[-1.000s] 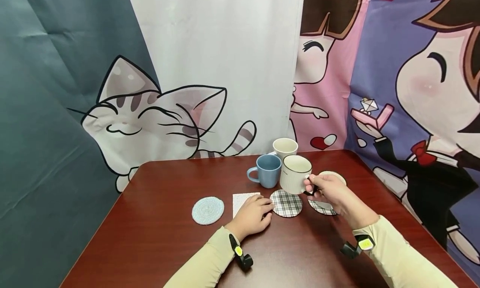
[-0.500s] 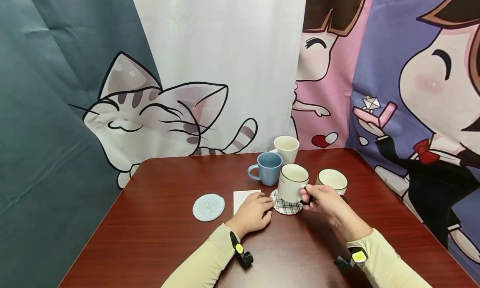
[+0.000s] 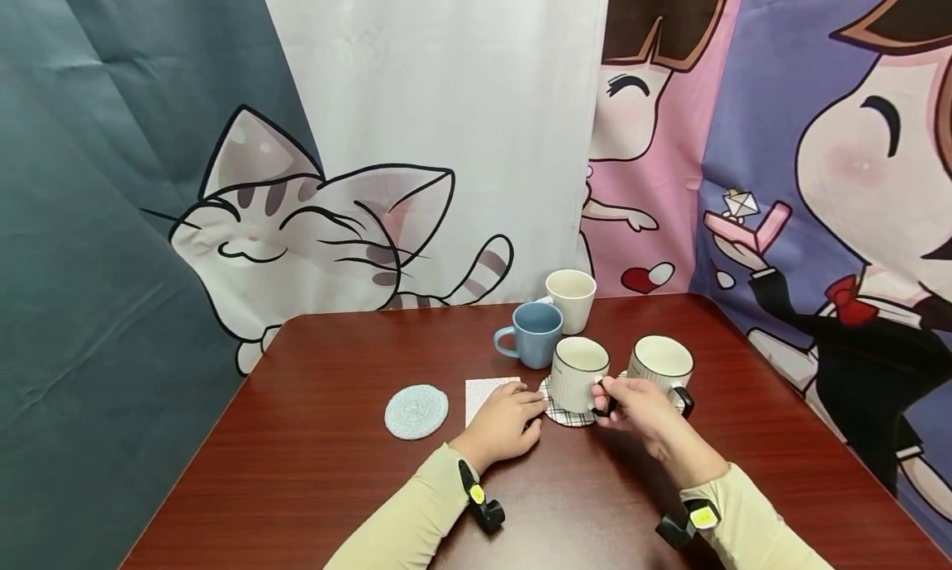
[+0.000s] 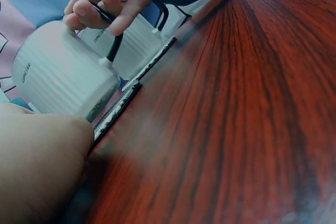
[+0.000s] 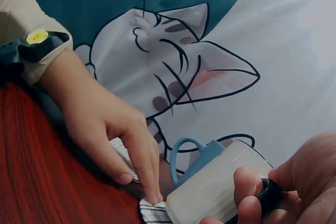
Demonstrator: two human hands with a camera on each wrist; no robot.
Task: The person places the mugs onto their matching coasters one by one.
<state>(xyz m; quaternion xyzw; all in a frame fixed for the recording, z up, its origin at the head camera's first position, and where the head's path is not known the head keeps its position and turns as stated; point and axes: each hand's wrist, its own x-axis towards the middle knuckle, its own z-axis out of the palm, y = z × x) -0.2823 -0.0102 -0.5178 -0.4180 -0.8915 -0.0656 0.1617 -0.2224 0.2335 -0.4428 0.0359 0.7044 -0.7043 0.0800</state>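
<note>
A white ribbed mug with a dark rim stands over the round checkered coaster. My right hand grips its black handle from the right. In the left wrist view the mug's base is at the coaster; I cannot tell whether it rests flat. My left hand lies palm down on the table, fingers extended, its fingertips touching the coaster's left edge. Under that hand a square white coaster is partly covered. A second ribbed mug with a black handle stands behind my right hand, on another checkered coaster.
Behind the held mug are a blue mug and a plain cream mug. A round pale-blue woven coaster lies to the left on the red-brown table. A cartoon-printed cloth hangs along the table's back.
My right hand has lowered the ribbed mug down onto or just above the checkered coaster, moving slightly left and nearer. My left hand has stayed in place.
</note>
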